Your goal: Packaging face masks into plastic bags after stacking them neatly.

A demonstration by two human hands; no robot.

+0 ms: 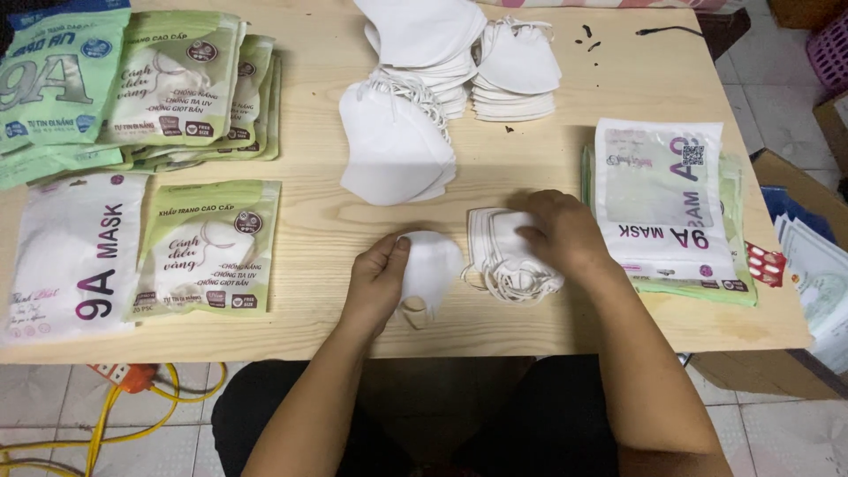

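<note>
My left hand [378, 276] pinches the left edge of a single white folded face mask [431, 265] lying flat on the wooden table [309, 221] near its front edge. My right hand [558, 231] rests palm down on a small stack of white masks [503, 256] whose ear loops spill out toward the front. The two sit side by side, nearly touching.
Several taller piles of white masks [397, 146] stand at the back middle. Green and white filled mask packets [205, 247] cover the left side; a stack of empty pouches [662, 199] lies right. Cardboard box and papers [817, 274] beside the table's right edge; yellow cable [132, 411] on the floor.
</note>
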